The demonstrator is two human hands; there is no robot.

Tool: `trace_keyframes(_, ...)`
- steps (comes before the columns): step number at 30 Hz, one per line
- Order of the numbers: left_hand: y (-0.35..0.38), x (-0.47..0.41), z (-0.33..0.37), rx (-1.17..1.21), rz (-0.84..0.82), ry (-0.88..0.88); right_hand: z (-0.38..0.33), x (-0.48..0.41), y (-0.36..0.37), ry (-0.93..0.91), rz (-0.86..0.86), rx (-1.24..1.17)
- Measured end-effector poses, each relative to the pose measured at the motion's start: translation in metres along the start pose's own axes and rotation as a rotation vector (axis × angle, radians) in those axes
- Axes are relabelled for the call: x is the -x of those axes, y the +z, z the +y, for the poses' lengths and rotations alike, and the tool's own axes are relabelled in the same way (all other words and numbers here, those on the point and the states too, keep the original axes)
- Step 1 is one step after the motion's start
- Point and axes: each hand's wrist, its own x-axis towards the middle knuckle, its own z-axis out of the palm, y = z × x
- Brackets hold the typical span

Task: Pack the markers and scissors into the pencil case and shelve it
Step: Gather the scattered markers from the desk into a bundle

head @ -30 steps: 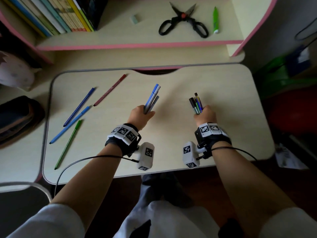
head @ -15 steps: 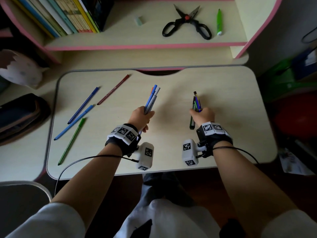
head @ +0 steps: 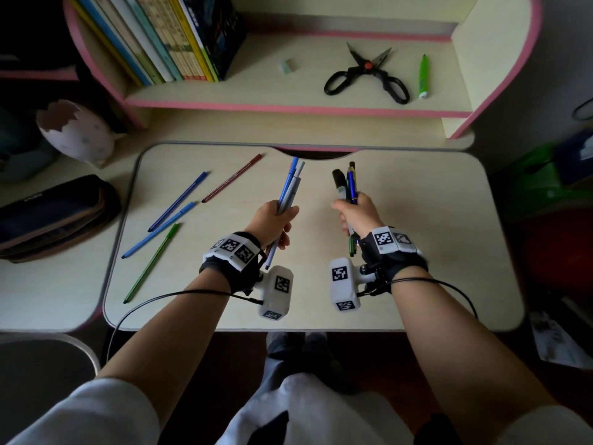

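Observation:
My left hand point(head: 276, 221) grips a bundle of blue and grey markers point(head: 290, 184) above the desk's middle. My right hand point(head: 356, 216) grips a second bundle of dark pens and markers point(head: 346, 184), tips pointing away from me. Several loose markers lie on the desk at the left: a dark blue one point(head: 178, 200), a light blue one point(head: 158, 229), a green one point(head: 150, 263) and a dark red one point(head: 232, 177). Black scissors point(head: 367, 75) lie open on the shelf, beside a green marker point(head: 423, 77). The dark pencil case point(head: 54, 213) lies on the side surface at far left.
Books point(head: 167, 36) stand at the shelf's left end, with a small eraser point(head: 286, 65) next to them. A white eggshell-shaped holder point(head: 75, 131) sits behind the pencil case. The desk point(head: 417, 236) has a raised rim; green and red objects sit on the right.
My right hand has lifted its bundle off the desk and gathered it upright. Both hands hold their bundles a little higher, and the view has tilted towards the shelf.

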Motion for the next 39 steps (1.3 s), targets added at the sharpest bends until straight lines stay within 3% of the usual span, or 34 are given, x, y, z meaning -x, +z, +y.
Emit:
trace_keyframes(6, -0.002, 0.009, 0.002, 0.183, -0.028, -0.029, -0.007, 0.012, 0.014, 0.009, -0.156, -0.045)
trace_keyframes(17, 0.003, 0.023, -0.006, 0.023, -0.013, 0.012, -0.010, 0.016, 0.035, -0.066, -0.287, -0.213)
trace_keyframes(33, 0.005, 0.030, 0.007, -0.284, -0.171, 0.096, -0.014, 0.023, 0.043, -0.127, -0.274, -0.240)
trace_keyframes(39, 0.013, 0.028, 0.003, -0.309, -0.154, 0.112, -0.017, 0.025, 0.047, -0.089, -0.162, -0.185)
